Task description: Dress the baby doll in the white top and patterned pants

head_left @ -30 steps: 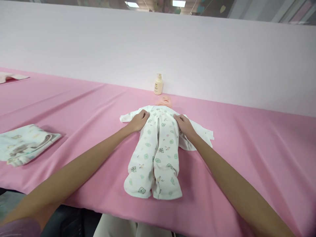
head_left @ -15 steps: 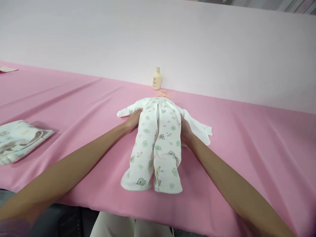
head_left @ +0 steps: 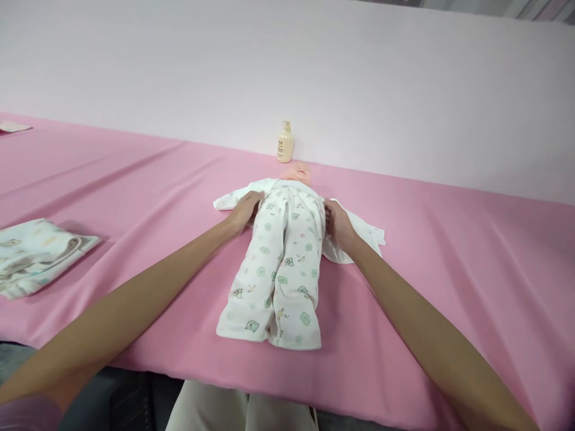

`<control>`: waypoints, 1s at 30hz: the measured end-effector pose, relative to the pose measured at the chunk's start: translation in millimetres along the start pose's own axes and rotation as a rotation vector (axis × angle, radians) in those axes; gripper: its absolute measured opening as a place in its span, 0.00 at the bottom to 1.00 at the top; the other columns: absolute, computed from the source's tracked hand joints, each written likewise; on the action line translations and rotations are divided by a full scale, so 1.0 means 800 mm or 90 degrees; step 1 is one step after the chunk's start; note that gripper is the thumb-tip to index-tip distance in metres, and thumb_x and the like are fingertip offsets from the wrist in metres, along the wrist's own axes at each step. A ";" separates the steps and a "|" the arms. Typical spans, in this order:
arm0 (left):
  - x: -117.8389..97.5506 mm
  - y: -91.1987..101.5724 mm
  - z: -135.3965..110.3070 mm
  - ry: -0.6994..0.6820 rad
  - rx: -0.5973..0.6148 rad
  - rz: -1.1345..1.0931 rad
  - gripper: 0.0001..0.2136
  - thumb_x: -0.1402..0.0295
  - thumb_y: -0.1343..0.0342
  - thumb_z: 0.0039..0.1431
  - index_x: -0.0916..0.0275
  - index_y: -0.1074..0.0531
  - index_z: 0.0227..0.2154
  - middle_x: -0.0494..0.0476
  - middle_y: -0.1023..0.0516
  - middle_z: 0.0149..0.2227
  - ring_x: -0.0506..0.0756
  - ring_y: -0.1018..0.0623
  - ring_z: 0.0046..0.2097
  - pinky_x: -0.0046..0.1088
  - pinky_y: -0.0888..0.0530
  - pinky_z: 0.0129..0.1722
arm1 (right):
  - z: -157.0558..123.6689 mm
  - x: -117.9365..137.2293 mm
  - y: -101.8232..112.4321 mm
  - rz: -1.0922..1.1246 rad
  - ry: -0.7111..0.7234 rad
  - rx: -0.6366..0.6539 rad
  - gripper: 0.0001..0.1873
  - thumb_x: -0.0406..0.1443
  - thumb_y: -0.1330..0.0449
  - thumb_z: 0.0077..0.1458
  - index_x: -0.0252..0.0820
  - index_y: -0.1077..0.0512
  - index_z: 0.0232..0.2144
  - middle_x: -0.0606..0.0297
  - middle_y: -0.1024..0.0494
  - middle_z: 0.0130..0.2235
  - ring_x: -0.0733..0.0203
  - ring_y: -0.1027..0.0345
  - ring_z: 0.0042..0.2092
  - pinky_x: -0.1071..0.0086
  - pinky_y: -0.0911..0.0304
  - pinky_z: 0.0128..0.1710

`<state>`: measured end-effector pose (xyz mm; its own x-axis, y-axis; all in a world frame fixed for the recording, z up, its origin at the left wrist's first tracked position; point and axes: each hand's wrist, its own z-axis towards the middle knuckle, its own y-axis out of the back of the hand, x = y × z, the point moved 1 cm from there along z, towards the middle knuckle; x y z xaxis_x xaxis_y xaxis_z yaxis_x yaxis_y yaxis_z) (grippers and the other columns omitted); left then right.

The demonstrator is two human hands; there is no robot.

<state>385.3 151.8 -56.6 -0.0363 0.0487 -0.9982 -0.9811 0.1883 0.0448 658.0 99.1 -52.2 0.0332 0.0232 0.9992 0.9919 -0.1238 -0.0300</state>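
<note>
A baby doll point(head_left: 297, 173) lies on its back on the pink table cover point(head_left: 449, 263), head toward the wall, feet toward me. It wears a white top and white footed trousers point(head_left: 278, 269) printed with small green figures. My left hand point(head_left: 245, 211) grips the left side of the trousers' waistband, fingers curled on the cloth. My right hand point(head_left: 336, 222) pinches the waistband on the right side. Both arms reach straight out from the near edge.
A cream pump bottle point(head_left: 284, 143) stands against the pale wall just behind the doll's head. A folded patterned cloth point(head_left: 31, 254) lies at the left near the table's edge. Another piece of cloth point(head_left: 13, 126) shows at the far left.
Both hands slid down beside the doll's hips and then back up to the waistband. The trouser legs have shifted slightly left. The camera tilted down a little.
</note>
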 end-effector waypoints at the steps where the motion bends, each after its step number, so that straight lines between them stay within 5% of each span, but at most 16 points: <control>1: -0.009 0.001 0.001 -0.033 -0.004 0.050 0.15 0.52 0.43 0.67 0.58 0.30 0.34 0.53 0.29 0.30 0.57 0.28 0.36 0.35 0.28 0.40 | 0.003 0.008 0.000 -0.058 0.035 -0.007 0.20 0.55 0.38 0.59 0.48 0.29 0.30 0.66 0.26 0.33 0.55 0.35 0.38 0.63 0.37 0.40; 5: -0.047 -0.002 0.017 -0.159 0.036 0.243 0.13 0.54 0.40 0.66 0.59 0.29 0.36 0.53 0.27 0.35 0.55 0.28 0.37 0.32 0.31 0.40 | 0.027 0.040 -0.012 -0.197 0.175 0.015 0.14 0.49 0.35 0.60 0.48 0.30 0.32 0.69 0.31 0.31 0.58 0.38 0.37 0.65 0.39 0.40; 9: -0.060 -0.007 0.045 -0.116 0.024 0.289 0.13 0.55 0.40 0.66 0.59 0.29 0.40 0.54 0.25 0.36 0.56 0.28 0.36 0.31 0.31 0.37 | 0.064 0.052 -0.021 -0.197 0.164 0.045 0.13 0.48 0.35 0.60 0.48 0.29 0.37 0.68 0.27 0.34 0.59 0.35 0.37 0.66 0.38 0.41; 14: -0.046 0.000 0.053 -0.123 -0.002 0.367 0.10 0.58 0.42 0.67 0.59 0.30 0.41 0.58 0.22 0.40 0.59 0.25 0.40 0.34 0.30 0.41 | 0.072 0.037 -0.009 -0.345 0.094 -0.055 0.12 0.47 0.37 0.63 0.47 0.30 0.36 0.62 0.22 0.37 0.54 0.31 0.39 0.61 0.37 0.42; 21: -0.028 0.021 0.030 -0.112 0.039 0.360 0.08 0.65 0.47 0.64 0.57 0.29 0.43 0.59 0.19 0.45 0.61 0.23 0.45 0.37 0.29 0.44 | 0.031 0.015 0.003 -0.632 0.276 -0.061 0.16 0.45 0.50 0.70 0.50 0.43 0.29 0.59 0.27 0.32 0.45 0.36 0.40 0.52 0.40 0.46; 26: -0.002 0.033 0.013 -0.080 0.151 0.274 0.17 0.66 0.36 0.50 0.56 0.30 0.43 0.57 0.19 0.40 0.60 0.23 0.41 0.35 0.27 0.38 | 0.022 0.005 0.017 -0.620 0.308 -0.041 0.06 0.38 0.51 0.65 0.50 0.36 0.34 0.54 0.24 0.41 0.41 0.36 0.48 0.46 0.37 0.51; 30: 0.012 0.035 0.009 -0.133 0.181 0.239 0.18 0.68 0.36 0.47 0.57 0.28 0.43 0.58 0.19 0.44 0.60 0.21 0.45 0.36 0.24 0.43 | 0.021 0.012 0.040 -0.695 0.367 0.018 0.07 0.43 0.42 0.61 0.48 0.28 0.39 0.51 0.25 0.56 0.36 0.38 0.59 0.40 0.43 0.63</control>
<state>359.3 164.7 -64.6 -0.3090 0.3534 -0.8830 -0.8160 0.3784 0.4370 692.1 112.3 -43.9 -0.8657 -0.3402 0.3673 0.4686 -0.2925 0.8336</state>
